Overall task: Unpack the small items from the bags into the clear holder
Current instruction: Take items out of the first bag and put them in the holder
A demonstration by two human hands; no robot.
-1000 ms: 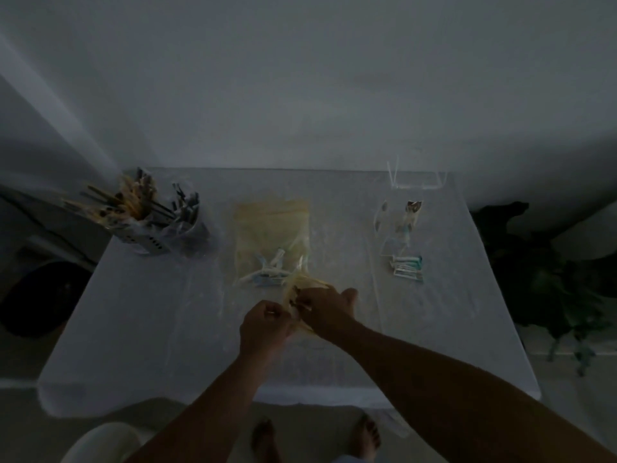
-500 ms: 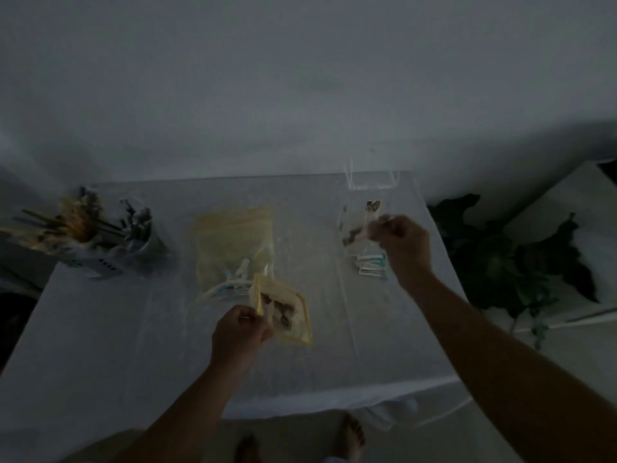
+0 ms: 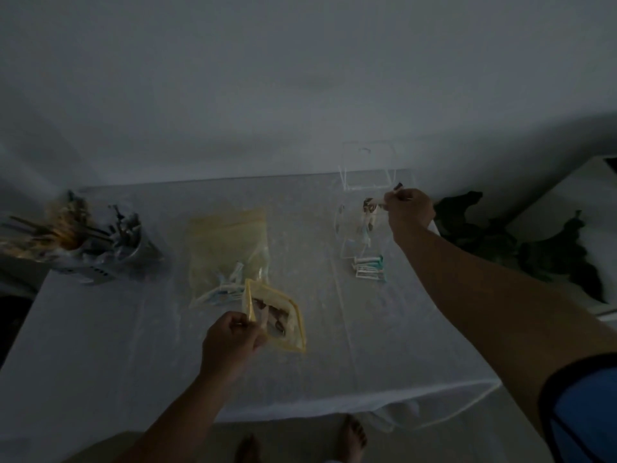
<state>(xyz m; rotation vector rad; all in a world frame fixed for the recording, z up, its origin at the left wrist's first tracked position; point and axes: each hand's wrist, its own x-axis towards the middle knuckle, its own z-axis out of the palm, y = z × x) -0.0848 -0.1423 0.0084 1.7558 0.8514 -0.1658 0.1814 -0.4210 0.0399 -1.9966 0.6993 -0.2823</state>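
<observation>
My left hand (image 3: 230, 342) pinches the corner of a small yellow-edged bag (image 3: 275, 319) with dark small items inside, held just above the table. A larger yellowish bag (image 3: 228, 252) with white and teal pieces lies flat behind it. My right hand (image 3: 409, 212) holds a small dark-tipped item (image 3: 397, 188) at the clear holder (image 3: 367, 168) on the far right of the table. Several items sit in the holder's lower tiers, with white and teal pieces (image 3: 369, 267) at its foot.
A cup stuffed with brushes and sticks (image 3: 83, 235) stands at the table's far left. The white-covered table (image 3: 100, 345) ends at a wall behind. A dark plant (image 3: 507, 242) sits off the right edge. My bare feet show below the front edge.
My right hand left the small bag and moved right and away with one item to the clear holder. My left hand kept hold of the small bag.
</observation>
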